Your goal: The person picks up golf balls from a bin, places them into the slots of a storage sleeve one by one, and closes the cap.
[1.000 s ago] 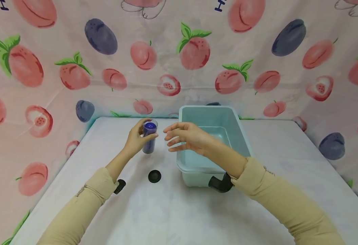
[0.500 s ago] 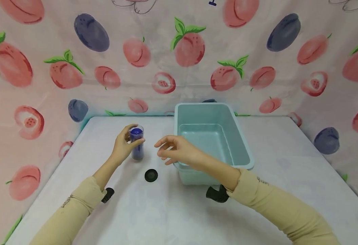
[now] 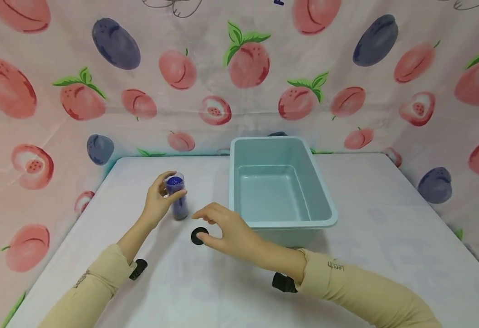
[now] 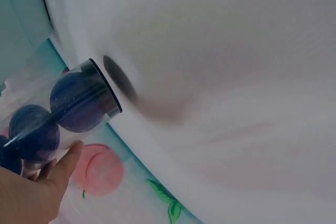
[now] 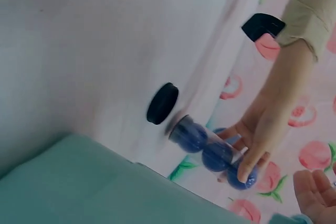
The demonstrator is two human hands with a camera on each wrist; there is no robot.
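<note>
My left hand (image 3: pixel 156 202) grips a clear tube (image 3: pixel 180 207) near its uncapped top, fingers behind and thumb across the front. Several dark blue balls (image 5: pixel 217 156) are stacked inside; the top ball (image 3: pixel 175 181) shows at the mouth. The tube's dark-edged base hangs close over the white table, its shadow (image 4: pixel 119 77) just beside it. A round black lid (image 3: pixel 195 237) lies on the table in front of the tube. My right hand (image 3: pixel 231 234) hovers over the lid, thumb and fingers spread apart and holding nothing; its thumb tip overlaps the lid in the head view.
A pale teal plastic basin (image 3: pixel 282 224) stands right of the tube, behind my right forearm. A fruit-printed curtain (image 3: pixel 215 59) hangs along the table's back and sides. Black devices are strapped at the left wrist (image 3: pixel 138 269) and right wrist (image 3: pixel 284 283).
My left hand has brought the tube left and a little nearer. The right hand has come down and toward me, from beside the tube to over the lid. The head view has shifted slightly.
</note>
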